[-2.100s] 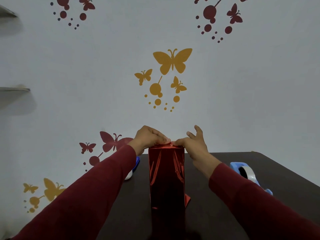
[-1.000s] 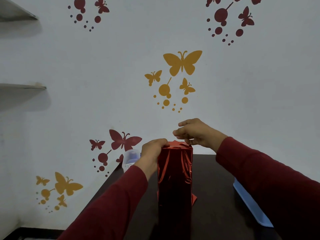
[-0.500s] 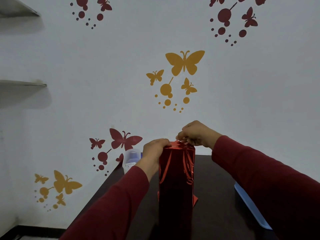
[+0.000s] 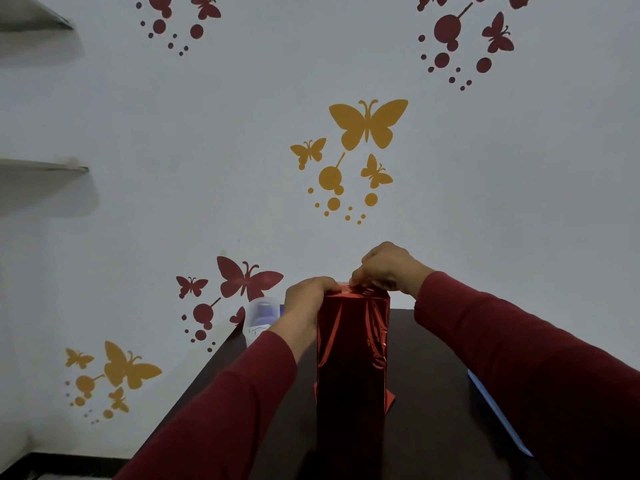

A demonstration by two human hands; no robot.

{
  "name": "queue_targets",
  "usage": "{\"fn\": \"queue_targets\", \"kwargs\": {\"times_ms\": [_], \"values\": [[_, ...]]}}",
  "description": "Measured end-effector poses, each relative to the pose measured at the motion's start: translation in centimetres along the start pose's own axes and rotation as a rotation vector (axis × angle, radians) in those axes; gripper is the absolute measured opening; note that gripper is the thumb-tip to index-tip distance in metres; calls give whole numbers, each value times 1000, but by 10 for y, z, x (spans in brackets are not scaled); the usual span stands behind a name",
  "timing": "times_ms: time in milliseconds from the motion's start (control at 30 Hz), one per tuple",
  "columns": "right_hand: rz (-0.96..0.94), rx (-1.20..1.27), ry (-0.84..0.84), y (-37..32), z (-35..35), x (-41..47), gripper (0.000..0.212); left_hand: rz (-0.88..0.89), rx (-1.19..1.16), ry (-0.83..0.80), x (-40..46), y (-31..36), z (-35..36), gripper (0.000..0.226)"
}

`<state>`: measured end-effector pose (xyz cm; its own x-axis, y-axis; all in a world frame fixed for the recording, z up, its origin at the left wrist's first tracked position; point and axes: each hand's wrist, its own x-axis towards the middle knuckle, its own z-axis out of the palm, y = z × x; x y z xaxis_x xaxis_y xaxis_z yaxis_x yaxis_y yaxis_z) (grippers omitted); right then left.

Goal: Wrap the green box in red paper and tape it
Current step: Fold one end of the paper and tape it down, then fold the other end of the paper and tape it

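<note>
Pinching paper atop red-wrapped box (image 4: 352, 358), right hand (image 4: 389, 268) lowered, left hand (image 4: 310, 299) still gripping edge

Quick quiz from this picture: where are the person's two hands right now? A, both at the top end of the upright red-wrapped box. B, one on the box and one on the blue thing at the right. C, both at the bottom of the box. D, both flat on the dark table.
A: the left hand grips the top left edge of the upright red-wrapped box, and the right hand pinches the paper on its top.
</note>
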<state>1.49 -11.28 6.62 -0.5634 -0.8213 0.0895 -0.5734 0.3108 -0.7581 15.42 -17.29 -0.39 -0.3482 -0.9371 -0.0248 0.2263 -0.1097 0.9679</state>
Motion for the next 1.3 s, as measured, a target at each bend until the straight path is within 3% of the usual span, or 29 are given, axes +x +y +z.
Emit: {"fn": "queue_targets", "kwargs": {"times_ms": [100, 233, 267, 433, 467, 567, 600, 667, 733, 833, 967, 1133, 1233, 1300], "values": [[30, -28, -18, -3, 0, 4, 23, -8, 41, 29, 5, 1, 2, 12], [71, -51, -20, -6, 3, 8, 23, -11, 171, 38, 17, 7, 9, 81], [78, -57, -22, -7, 3, 9, 22, 8, 230, 49, 21, 8, 12, 81], [108, -86, -21, -8, 3, 15, 24, 74, 455, 138, 28, 9, 20, 36], [110, -78, -18, -9, 2, 15, 32, 71, 447, 145, 28, 9, 20, 35], [76, -93, -37, -7, -7, 17, 84, 63, 475, 136, 30, 8, 18, 37], [90, -88, -70, -6, -9, 13, 90, 61, 447, 121, 35, 6, 18, 35], [164, 72, -124, 5, -7, 8, 72, 51, 378, 80, 39, 5, 16, 23], [268, 386, -138, 22, 0, 1, 49, 74, 426, 92, 37, 4, 16, 13], [285, 721, -136, 33, 14, -3, 39, 99, 514, 152, 31, 6, 18, 20], [195, 728, -15, 30, 28, -2, 25, 60, 432, 153, 35, 4, 14, 17], [154, 724, 0, 36, 31, -8, 29, 26, 217, 89, 39, -2, 12, 17], [104, 892, 27, 49, 32, -20, 23, 7, 15, -54, 30, -8, 4, 46], [0, 926, -21, 66, 39, -33, 41, 83, -52, -175, 14, -15, -10, 52]]}}
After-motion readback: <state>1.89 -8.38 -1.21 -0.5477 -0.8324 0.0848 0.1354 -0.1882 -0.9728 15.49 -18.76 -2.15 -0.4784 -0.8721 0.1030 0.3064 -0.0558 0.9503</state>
